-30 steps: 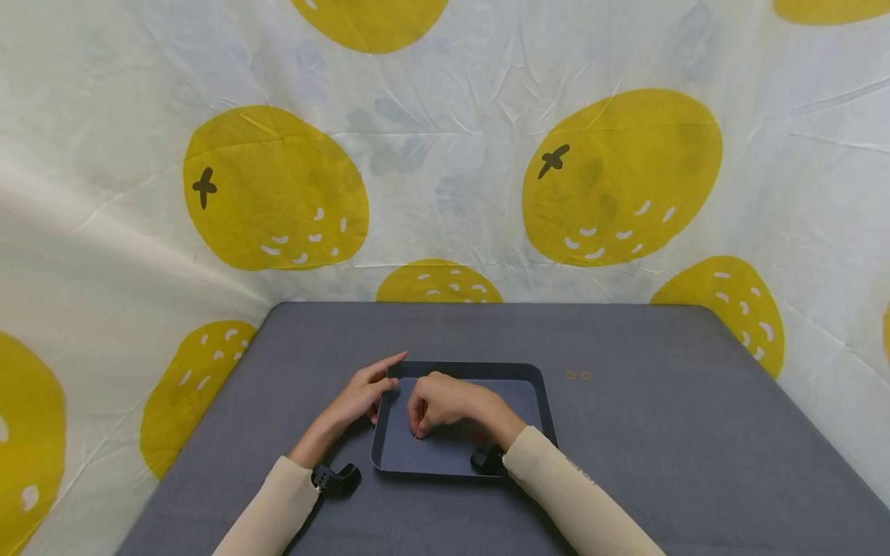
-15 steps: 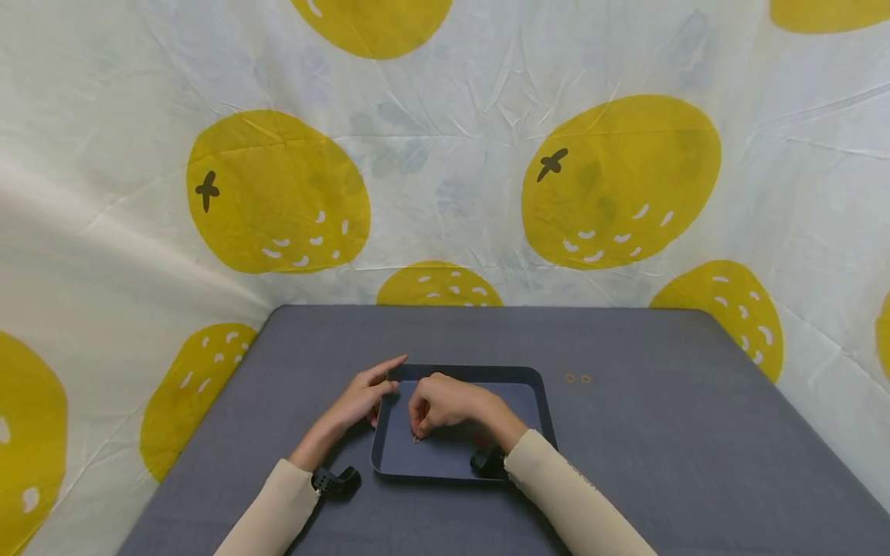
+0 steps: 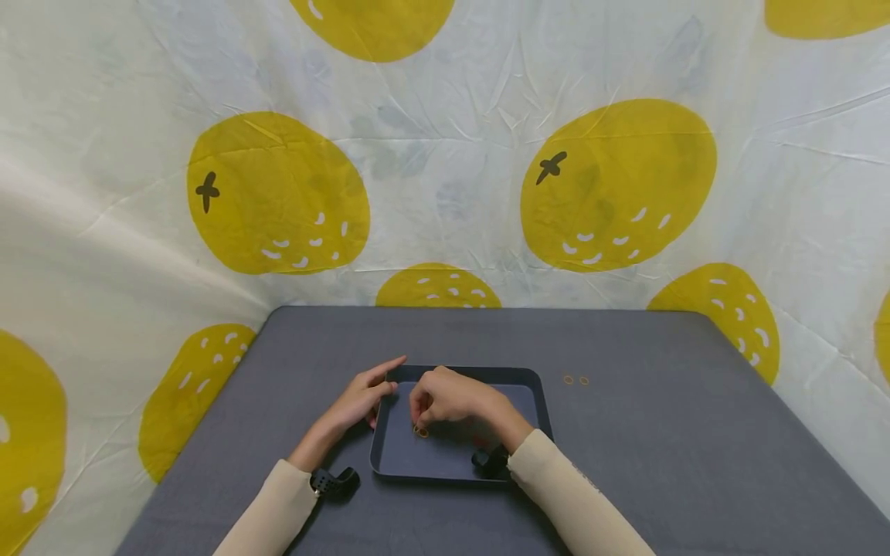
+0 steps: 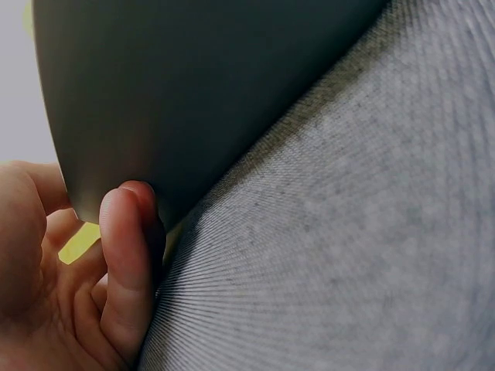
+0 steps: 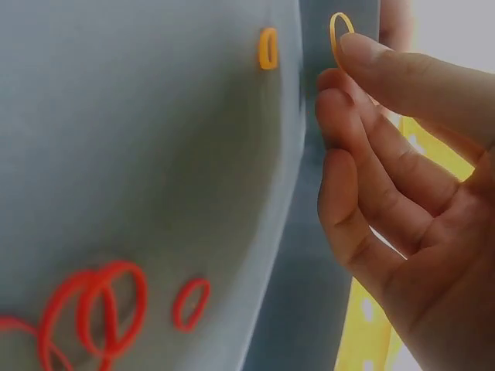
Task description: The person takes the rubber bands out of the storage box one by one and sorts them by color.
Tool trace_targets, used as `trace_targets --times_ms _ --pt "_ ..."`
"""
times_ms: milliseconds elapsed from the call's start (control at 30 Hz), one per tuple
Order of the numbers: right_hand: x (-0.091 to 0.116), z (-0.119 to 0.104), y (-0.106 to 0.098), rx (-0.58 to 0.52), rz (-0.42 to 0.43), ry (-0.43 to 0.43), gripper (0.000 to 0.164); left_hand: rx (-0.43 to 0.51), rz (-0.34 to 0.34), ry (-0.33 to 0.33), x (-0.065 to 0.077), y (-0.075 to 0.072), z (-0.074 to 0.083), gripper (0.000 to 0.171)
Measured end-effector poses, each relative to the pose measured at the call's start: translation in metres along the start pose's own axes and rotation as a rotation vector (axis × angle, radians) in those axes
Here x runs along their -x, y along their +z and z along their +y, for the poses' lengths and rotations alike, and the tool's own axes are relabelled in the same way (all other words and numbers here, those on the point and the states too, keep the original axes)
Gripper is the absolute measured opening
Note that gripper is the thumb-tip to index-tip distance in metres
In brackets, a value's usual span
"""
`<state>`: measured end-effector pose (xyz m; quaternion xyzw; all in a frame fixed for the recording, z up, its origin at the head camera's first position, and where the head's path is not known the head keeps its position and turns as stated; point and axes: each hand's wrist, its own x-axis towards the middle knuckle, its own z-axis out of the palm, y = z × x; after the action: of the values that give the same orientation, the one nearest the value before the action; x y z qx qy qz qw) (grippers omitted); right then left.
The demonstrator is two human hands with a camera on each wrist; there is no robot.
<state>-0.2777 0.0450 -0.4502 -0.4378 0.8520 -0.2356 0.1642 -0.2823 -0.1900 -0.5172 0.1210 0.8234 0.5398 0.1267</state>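
**Head view: your right hand [image 3: 452, 395] pinches a yellow band [image 5: 332, 37] inside the tray [image 3: 396, 455]**

Nearest you, beige sleeves [image 3: 584, 494] reach in, with dark wrist cameras [image 3: 337, 483] at the cuffs. Just beyond, in the tray under your right wrist, lie several red bands [image 5: 110, 313]; your forearm hides most of them from above, so their exact number is hard to give. I would carry that wrist high enough not to drag them.

Farther in, your right thumb and fingertips pinch the yellow band by its side, the remaining fingers bent loosely behind. A loose yellow band [image 5: 261, 50] lies in the tray just beside it. The loop is thin and probably springy, so pinch lightly at one point and leave its ring shape unsquashed. Before letting go, check that it won't cling to your skin or knock its neighbour.

Your left hand [image 3: 365, 394] lies along the tray's left wall, forefinger stretched out at the far corner and thumb at the rim. Light, even pressure there should stop the tray sliding without tipping it.

Beyond the tray's right side, two yellow bands [image 3: 580, 381] lie side by side on the surface [image 3: 667, 448], in front of a fruit-print curtain [image 3: 445, 170].
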Motion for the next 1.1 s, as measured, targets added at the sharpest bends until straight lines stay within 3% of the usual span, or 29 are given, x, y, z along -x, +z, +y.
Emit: trace_targets --times_ms 567,1100 --pt "0.019 0.002 -0.017 -0.049 0.063 0.019 0.009 -0.008 0.009 0.004 -0.001 0.001 0.002 0.055" --pt "0.059 0.017 -0.044 -0.164 0.152 0.04 0.014 0.009 -0.002 0.015 0.0 0.002 0.001 0.055"
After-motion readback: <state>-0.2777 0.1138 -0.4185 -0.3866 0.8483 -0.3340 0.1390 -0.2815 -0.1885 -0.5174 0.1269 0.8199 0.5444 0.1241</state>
